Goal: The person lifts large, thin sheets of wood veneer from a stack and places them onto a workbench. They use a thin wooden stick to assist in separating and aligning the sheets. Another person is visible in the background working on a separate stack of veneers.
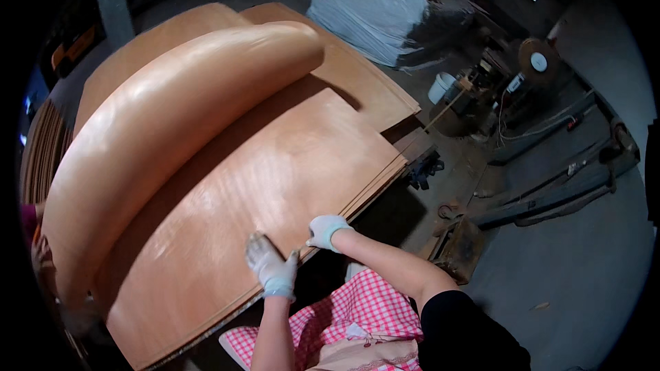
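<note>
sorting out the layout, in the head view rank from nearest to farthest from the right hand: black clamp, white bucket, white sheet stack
From the right hand:
1. Black clamp, up and right, past the veneer edge.
2. White bucket, farther up on the floor.
3. White sheet stack, at the top.
</note>
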A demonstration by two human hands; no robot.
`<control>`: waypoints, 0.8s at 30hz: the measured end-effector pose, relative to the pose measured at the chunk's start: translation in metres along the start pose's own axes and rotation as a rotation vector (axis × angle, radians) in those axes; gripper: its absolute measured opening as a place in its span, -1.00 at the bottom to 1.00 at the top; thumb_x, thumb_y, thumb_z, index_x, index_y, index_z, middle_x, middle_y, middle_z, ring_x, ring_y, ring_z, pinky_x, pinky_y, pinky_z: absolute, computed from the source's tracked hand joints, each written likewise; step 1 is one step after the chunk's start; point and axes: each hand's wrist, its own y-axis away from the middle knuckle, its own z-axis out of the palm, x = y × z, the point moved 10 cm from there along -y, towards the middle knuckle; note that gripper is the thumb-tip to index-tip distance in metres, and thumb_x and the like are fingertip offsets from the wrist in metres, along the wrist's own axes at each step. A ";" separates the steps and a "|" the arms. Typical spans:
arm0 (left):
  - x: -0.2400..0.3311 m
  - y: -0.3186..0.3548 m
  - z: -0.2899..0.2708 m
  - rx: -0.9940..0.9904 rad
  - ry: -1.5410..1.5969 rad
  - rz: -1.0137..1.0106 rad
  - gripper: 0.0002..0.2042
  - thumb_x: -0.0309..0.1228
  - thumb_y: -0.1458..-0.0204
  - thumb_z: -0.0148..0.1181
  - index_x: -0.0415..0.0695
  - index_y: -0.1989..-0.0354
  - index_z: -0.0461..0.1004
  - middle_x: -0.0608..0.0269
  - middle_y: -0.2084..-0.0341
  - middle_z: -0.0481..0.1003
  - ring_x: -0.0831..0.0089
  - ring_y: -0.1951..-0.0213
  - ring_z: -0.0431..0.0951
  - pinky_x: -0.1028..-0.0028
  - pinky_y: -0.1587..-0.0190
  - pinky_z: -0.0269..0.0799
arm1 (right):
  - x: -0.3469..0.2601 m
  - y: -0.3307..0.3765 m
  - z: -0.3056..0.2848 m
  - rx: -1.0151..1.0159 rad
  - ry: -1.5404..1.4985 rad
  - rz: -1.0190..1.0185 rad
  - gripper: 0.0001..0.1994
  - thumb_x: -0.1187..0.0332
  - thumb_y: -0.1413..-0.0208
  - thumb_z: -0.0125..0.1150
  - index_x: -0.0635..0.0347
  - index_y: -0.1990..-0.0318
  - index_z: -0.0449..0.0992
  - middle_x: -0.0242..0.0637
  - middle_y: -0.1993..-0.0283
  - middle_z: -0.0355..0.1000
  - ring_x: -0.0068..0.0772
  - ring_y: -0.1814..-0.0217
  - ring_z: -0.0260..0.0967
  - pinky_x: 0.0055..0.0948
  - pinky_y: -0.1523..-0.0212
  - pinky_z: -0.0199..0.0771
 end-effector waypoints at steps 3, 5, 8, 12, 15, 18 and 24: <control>-0.014 0.002 -0.005 0.025 0.065 -0.080 0.09 -0.03 0.32 0.40 -0.29 -0.36 -0.08 -0.16 -0.34 -0.01 0.02 -0.39 -0.09 0.14 -0.40 -0.23 | 0.052 0.004 -0.021 -0.017 -0.171 -0.053 -0.64 0.13 0.01 0.15 0.13 0.12 0.60 -0.05 0.09 0.52 -0.05 0.06 0.49 -0.22 -0.01 0.45; -0.016 0.004 -0.004 0.030 0.042 -0.080 0.09 -0.04 0.32 0.41 -0.29 -0.36 -0.09 -0.14 -0.35 -0.01 0.03 -0.39 -0.10 0.14 -0.40 -0.24 | 0.117 0.002 -0.041 0.004 -0.195 -0.031 -0.65 0.17 0.00 0.12 0.12 0.10 0.59 -0.06 0.06 0.51 -0.06 0.04 0.48 -0.23 -0.03 0.44; -0.020 0.005 -0.003 0.028 0.026 -0.068 0.10 -0.05 0.33 0.43 -0.29 -0.37 -0.09 -0.12 -0.35 -0.02 0.04 -0.40 -0.11 0.15 -0.40 -0.25 | 0.232 0.006 -0.087 0.113 -0.102 0.114 -0.67 0.19 -0.02 0.12 0.07 0.08 0.59 -0.09 0.04 0.51 -0.05 0.00 0.46 -0.21 -0.05 0.42; -0.021 0.008 0.001 0.010 -0.002 -0.067 0.10 -0.08 0.34 0.44 -0.27 -0.37 -0.09 -0.11 -0.36 -0.03 0.04 -0.40 -0.12 0.16 -0.41 -0.27 | 0.327 0.000 -0.118 0.177 -0.003 0.212 -0.68 0.22 -0.05 0.12 0.11 0.06 0.55 -0.09 0.04 0.50 -0.09 -0.04 0.43 -0.21 -0.06 0.40; -0.021 0.010 0.002 0.004 -0.014 -0.080 0.11 -0.07 0.35 0.45 -0.26 -0.37 -0.08 -0.11 -0.36 -0.03 0.04 -0.40 -0.12 0.16 -0.41 -0.27 | 0.356 -0.010 -0.111 0.169 -0.023 0.347 -0.67 0.20 -0.05 0.13 0.14 0.06 0.55 -0.07 0.01 0.49 -0.06 -0.06 0.41 -0.21 -0.06 0.39; -0.016 0.009 0.002 0.009 0.002 -0.071 0.11 -0.06 0.37 0.46 -0.27 -0.36 -0.05 -0.12 -0.36 -0.03 0.04 -0.40 -0.12 0.15 -0.41 -0.28 | 0.378 -0.012 -0.090 0.236 -0.279 0.395 -0.63 0.19 -0.05 0.15 0.21 0.04 0.52 -0.01 -0.02 0.46 0.00 -0.09 0.38 -0.20 -0.08 0.38; -0.031 0.019 0.002 0.158 0.108 -0.108 -0.13 -0.08 0.25 0.39 -0.32 -0.23 0.21 -0.22 -0.23 0.19 -0.02 -0.29 0.15 0.17 -0.34 0.00 | 0.351 0.052 -0.088 0.999 -0.533 0.496 -0.61 0.21 -0.14 0.13 0.38 0.02 0.46 0.13 -0.02 0.43 0.07 -0.10 0.37 -0.18 -0.12 0.34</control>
